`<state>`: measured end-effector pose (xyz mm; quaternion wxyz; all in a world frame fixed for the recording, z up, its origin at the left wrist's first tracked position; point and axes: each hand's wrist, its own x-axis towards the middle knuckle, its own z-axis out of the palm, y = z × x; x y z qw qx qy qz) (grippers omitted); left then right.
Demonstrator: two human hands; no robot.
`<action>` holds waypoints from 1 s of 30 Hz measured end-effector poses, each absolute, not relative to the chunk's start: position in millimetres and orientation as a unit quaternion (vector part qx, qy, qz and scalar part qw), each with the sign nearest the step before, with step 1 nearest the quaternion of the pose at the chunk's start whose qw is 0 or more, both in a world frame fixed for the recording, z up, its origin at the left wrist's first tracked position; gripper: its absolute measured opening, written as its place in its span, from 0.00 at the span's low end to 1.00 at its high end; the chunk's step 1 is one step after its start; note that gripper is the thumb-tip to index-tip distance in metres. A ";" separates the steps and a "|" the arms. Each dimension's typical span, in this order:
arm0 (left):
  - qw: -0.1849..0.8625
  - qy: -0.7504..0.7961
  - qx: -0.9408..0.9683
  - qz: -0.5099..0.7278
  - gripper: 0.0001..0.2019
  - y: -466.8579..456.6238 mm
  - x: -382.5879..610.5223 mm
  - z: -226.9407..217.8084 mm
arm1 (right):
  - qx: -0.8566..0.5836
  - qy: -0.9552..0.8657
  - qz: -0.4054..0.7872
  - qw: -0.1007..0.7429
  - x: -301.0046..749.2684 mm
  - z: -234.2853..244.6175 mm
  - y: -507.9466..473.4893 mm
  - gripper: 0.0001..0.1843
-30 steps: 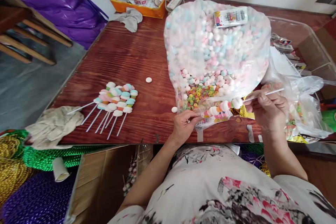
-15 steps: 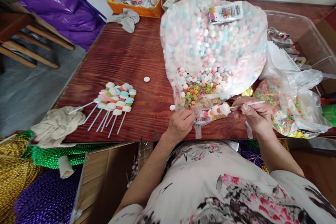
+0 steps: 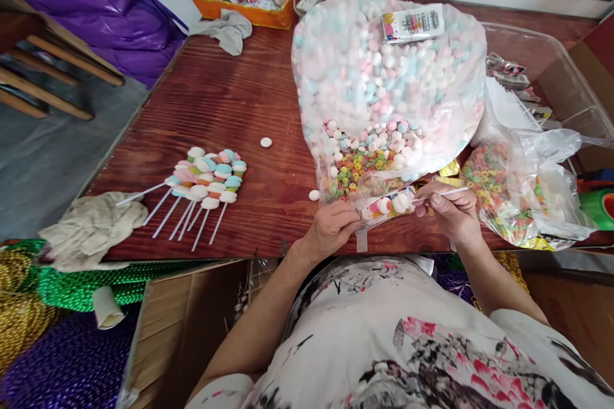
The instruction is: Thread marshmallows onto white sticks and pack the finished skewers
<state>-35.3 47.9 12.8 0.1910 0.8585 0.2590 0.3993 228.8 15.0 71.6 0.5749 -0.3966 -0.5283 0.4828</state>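
My left hand [image 3: 330,227] pinches the closed end of a small printed clear plastic wrapper [image 3: 378,218] at the table's front edge. Inside the wrapper lies a candy skewer [image 3: 401,203] of white marshmallows with coloured pieces between them. The skewer's white stick is gripped between the thumb and fingers of my right hand [image 3: 451,212]. Whether those fingers also touch the wrapper's mouth, I cannot tell. Just beyond both hands, a big clear bag of pastel marshmallows [image 3: 384,83] holds coloured candy rings [image 3: 357,169] near its opening. Several finished-looking skewers [image 3: 206,179] lie together at the left.
A bag of candy rings [image 3: 489,169] and a clear plastic bin [image 3: 556,38] stand at the right, near green tape [image 3: 597,208]. Grey cloth [image 3: 96,223] lies at the left front corner. An orange box [image 3: 240,9] sits at the back. Two loose marshmallows [image 3: 266,142] rest on the table.
My right hand has moved left, pushing the skewer deeper into the wrapper. My left hand stays at the wrapper's far end. The whole view has shifted slightly.
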 end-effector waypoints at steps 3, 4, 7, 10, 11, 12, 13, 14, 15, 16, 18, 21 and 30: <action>0.237 0.290 0.825 0.424 0.04 44.6 -33.2 11.7 | -0.396 -0.465 0.519 0.598 225.4 68.0 19.4 0.10; 0.242 0.303 0.816 0.429 0.04 43.7 -32.4 12.2 | -0.394 -0.447 0.530 0.603 225.0 66.9 21.3 0.10; 0.245 0.320 0.818 0.411 0.12 42.1 -29.2 15.6 | -0.385 -0.419 0.554 0.607 224.3 65.4 25.1 0.10; 0.272 0.312 0.841 0.348 0.15 40.9 -24.1 19.4 | -0.386 -0.425 0.546 0.610 220.5 66.1 24.7 0.10; 0.286 0.317 0.842 0.329 0.14 40.4 -22.1 20.6 | -0.388 -0.434 0.537 0.611 218.7 66.5 24.0 0.10; 0.299 0.327 0.838 0.317 0.12 39.9 -20.1 21.8 | -0.387 -0.445 0.529 0.611 216.9 66.8 23.3 0.10; 0.309 0.340 0.833 0.309 0.12 39.4 -18.3 23.2 | -0.384 -0.458 0.521 0.609 215.3 67.0 22.9 0.10; 0.317 0.351 0.828 0.301 0.13 38.9 -16.7 24.7 | -0.379 -0.471 0.517 0.607 214.2 67.0 22.8 0.10; 0.325 0.360 0.824 0.295 0.14 38.5 -15.4 26.2 | -0.373 -0.482 0.516 0.602 213.8 66.9 23.2 0.10; 0.331 0.365 0.821 0.288 0.15 38.3 -14.4 27.6 | -0.369 -0.491 0.518 0.595 214.0 66.9 24.1 0.10; 0.337 0.373 0.819 0.277 0.18 38.1 -13.6 29.3 | -0.372 -0.506 0.522 0.577 216.2 67.4 26.9 0.11; 0.317 0.382 0.825 0.271 0.20 38.3 -15.1 27.5 | -0.390 -0.519 0.527 0.548 221.6 70.2 30.8 0.11; 0.227 0.458 0.804 0.304 0.15 38.5 -17.5 23.4 | -0.400 -0.486 0.528 0.570 215.8 69.6 26.4 0.11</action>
